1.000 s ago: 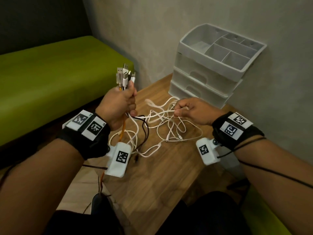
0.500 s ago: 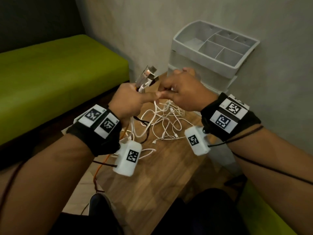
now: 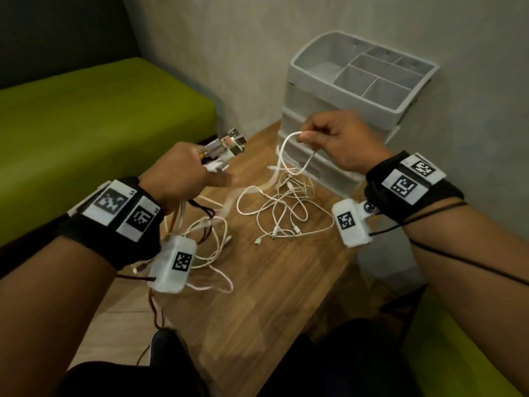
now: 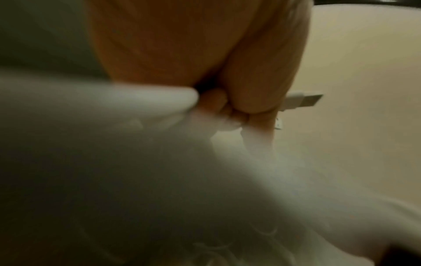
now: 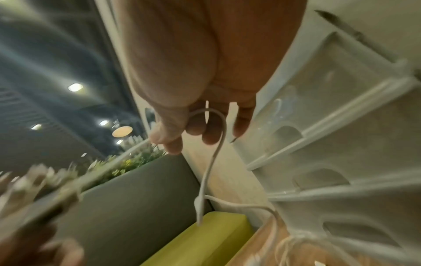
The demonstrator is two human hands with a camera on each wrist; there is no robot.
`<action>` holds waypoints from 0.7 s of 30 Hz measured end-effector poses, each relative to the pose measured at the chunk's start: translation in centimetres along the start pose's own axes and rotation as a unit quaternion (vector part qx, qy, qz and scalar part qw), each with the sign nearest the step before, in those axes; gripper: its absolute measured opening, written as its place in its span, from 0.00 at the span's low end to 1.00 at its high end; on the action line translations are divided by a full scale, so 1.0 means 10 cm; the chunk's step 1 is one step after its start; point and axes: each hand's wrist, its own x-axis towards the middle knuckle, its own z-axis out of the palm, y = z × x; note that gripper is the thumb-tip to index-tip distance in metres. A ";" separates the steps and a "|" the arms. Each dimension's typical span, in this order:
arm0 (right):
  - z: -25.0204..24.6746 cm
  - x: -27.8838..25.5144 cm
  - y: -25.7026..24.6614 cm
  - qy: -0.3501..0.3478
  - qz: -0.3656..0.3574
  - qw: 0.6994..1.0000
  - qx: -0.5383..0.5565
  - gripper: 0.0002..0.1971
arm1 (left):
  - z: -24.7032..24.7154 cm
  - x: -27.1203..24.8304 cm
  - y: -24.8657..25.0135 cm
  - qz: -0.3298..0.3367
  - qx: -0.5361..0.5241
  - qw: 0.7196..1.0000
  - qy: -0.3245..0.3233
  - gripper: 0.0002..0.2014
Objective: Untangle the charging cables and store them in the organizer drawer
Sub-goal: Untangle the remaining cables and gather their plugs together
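Several white cables (image 3: pixel 282 207) sprawl tangled on the wooden table (image 3: pixel 274 296) before the organizer (image 3: pixel 352 90); left hand (image 3: pixel 177 179) grips bunched plugs (image 3: pixel 226 147), right hand (image 3: pixel 340 144) pinches one cable's loop.

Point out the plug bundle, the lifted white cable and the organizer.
plug bundle (image 3: pixel 226 144), head view, on the metal plug tips.
white cable (image 3: pixel 286 144), head view, on its raised loop.
organizer (image 3: pixel 297 64), head view, on the top tray's left rim.

Blurred white cables (image 4: pixel 159 171) hide left fingers (image 4: pixel 218 106).
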 end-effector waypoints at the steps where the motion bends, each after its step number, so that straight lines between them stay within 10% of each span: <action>1: 0.01 0.01 -0.05 0.002 -0.029 0.999 -0.034 0.07 | 0.03 0.01 0.02 0.007 -0.023 1.000 0.013 0.12; 8: 0.20 0.08 -0.47 -0.016 -0.196 0.974 -0.117 0.12 | 0.31 0.04 0.25 0.044 -0.182 0.982 -0.012 0.17; 21: -0.10 -0.21 0.05 -0.195 0.073 0.970 0.130 0.07 | -0.15 0.08 0.04 0.010 -0.158 0.986 0.047 0.18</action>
